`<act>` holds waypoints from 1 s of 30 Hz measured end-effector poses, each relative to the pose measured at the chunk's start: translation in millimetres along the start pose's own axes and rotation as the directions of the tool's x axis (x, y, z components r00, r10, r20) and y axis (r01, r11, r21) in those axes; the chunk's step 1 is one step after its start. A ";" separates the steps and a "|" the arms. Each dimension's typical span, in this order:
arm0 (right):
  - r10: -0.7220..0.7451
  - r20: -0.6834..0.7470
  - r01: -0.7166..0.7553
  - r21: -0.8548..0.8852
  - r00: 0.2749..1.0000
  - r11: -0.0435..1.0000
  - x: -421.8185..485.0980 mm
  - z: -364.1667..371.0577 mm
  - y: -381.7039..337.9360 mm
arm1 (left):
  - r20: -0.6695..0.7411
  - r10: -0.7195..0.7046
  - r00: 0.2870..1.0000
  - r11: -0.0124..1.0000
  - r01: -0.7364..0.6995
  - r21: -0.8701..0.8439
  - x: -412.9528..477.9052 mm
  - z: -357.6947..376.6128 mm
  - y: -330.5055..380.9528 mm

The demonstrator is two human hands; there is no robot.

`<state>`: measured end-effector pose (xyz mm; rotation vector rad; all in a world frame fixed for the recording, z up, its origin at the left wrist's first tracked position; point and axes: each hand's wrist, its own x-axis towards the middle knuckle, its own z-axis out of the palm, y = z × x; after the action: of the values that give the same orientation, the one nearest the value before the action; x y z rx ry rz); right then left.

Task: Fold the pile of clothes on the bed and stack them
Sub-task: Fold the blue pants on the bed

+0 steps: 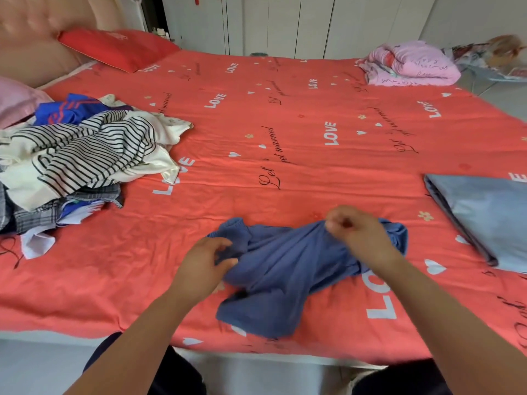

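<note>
1. Near front edge of bed — blue garment lies crumpled, long axis left-to-right, between both hands.
2. Right hand pinches its far edge; left hand fingers curl round its left end.
3. Unfolded pile well apart — nearer left hand.

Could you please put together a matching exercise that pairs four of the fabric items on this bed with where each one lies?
Items:
1. blue garment
2. striped top
3. red pillow
4. pink bundle

Places:
a. far right corner of the bed
b. on top of the clothes pile at the left
c. near edge, in the middle
d. far left, by the headboard

Pairs: 1-c, 2-b, 3-d, 4-a
</note>
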<state>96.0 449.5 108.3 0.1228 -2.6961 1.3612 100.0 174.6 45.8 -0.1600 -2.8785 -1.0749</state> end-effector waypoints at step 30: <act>-0.047 -0.131 -0.027 -0.515 0.990 0.857 51.0 -69.6 32.9 | -0.444 -0.207 0.872 0.974 0.140 -0.178 129.5 -74.6 33.4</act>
<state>46.2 524.1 130.3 -0.0105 -2.8190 0.5699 -22.7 160.4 136.3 0.3169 -2.4222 -1.1573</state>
